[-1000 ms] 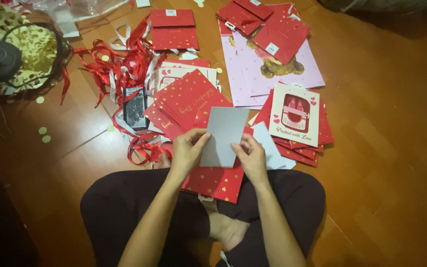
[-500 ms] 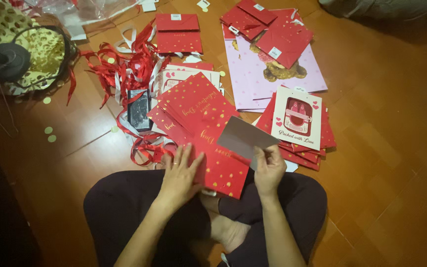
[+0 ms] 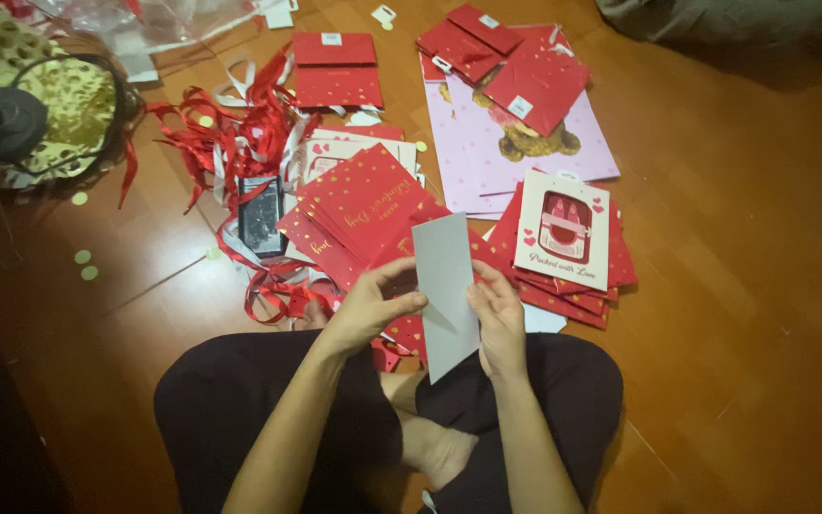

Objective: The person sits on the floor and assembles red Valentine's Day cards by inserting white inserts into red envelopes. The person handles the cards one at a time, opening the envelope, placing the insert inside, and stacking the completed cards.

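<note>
A grey rectangular card insert (image 3: 446,290) stands upright on its long axis between both my hands, above my crossed legs. My left hand (image 3: 370,306) pinches its left edge with thumb and fingers. My right hand (image 3: 499,319) grips its right edge lower down. Behind the card lies a stack of flat red paper gift bags with gold dots (image 3: 362,211). One red dotted bag (image 3: 403,335) rests on my lap under the hands, mostly hidden.
Red and white ribbons (image 3: 230,143) tangle at the left beside a dark phone (image 3: 262,215). A white bag with a red picture (image 3: 565,229) tops more red bags at right. Pink bear bag (image 3: 525,143) and small red bags (image 3: 335,67) lie farther back. A gold-dotted bundle (image 3: 40,105) sits far left.
The grey card has come up from lying flat on the red bag to standing upright. My left hand left the red bag and took the card's left edge.
</note>
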